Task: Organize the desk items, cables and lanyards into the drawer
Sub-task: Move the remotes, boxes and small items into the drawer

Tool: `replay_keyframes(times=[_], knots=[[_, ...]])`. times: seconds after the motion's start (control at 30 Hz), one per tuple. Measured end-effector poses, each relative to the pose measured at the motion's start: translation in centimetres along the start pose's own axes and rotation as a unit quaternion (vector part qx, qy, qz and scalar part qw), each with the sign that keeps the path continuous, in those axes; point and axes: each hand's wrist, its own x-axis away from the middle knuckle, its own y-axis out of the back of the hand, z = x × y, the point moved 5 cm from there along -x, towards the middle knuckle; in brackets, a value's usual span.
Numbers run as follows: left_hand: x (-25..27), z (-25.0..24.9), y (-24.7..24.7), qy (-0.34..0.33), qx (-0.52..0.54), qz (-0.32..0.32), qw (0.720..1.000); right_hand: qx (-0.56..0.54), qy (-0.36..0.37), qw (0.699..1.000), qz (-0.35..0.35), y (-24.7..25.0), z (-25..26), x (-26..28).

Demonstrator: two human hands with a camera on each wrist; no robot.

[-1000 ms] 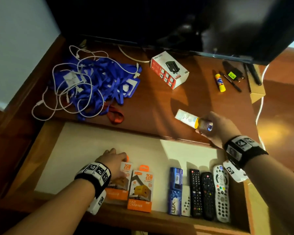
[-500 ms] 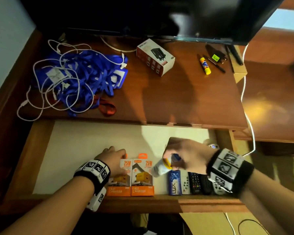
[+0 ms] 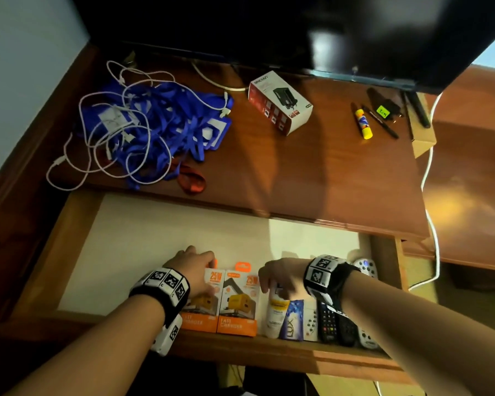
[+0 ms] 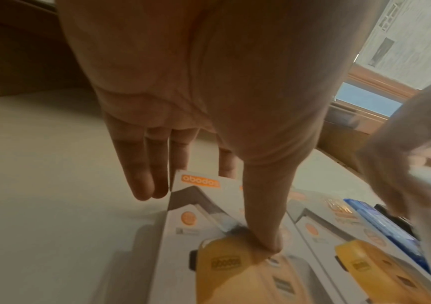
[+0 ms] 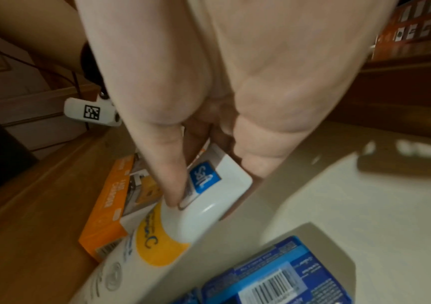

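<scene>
The drawer [image 3: 155, 238] stands pulled out below the desk top. Along its front lie two orange charger boxes [image 3: 237, 304], a white tube with a yellow label [image 3: 275, 317], a blue soap box [image 3: 292, 321] and several remotes [image 3: 330, 324]. My left hand [image 3: 196, 265] rests on the left charger box [image 4: 183, 216], fingers straight and thumb [image 4: 263, 226] pressing its front. My right hand [image 3: 279, 278] pinches the flat end of the tube [image 5: 183, 222], which lies between the right charger box and the soap box. A tangle of blue lanyards [image 3: 169, 130] and white cables [image 3: 69, 167] lies on the desk top at the left.
On the desk top are a red lanyard [image 3: 192, 181], a red and white adapter box [image 3: 280, 102], a glue stick [image 3: 365, 124], a pen [image 3: 382, 122], a black plug [image 3: 383, 108] and a small cardboard box [image 3: 422, 135]. A dark screen overhangs the back. The drawer's left half is bare.
My right hand carried the tube from the desk top down into the drawer and set it beside the charger boxes. My left hand stayed on the left charger box.
</scene>
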Motion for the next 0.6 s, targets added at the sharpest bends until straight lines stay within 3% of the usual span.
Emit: replay_keyframes(times=[0.1,0.27,0.47,0.53,0.6], knots=[[0.0,-0.1,-0.3,0.005,0.018,-0.005,1.0,-0.025,-0.035,0.997,-0.058,0.4,-0.8,-0.8],[0.1,-0.3,-0.6,0.007,0.036,-0.015,0.999,0.034,-0.033,0.99,-0.129,-0.5,-1.1,-1.3],[0.1,-1.1,-1.0,0.0,0.046,-0.018,0.999,0.018,-0.033,0.985,-0.168,-0.8,-1.0,0.1],[0.1,-1.3,-1.1,0.001,0.048,-0.022,0.999,0.007,0.013,0.973,-0.232,1.1,-0.8,2.6],[0.1,-1.5,-1.1,0.003,0.051,-0.026,0.998,-0.023,0.055,0.938,-0.342,4.3,-1.4,6.5]])
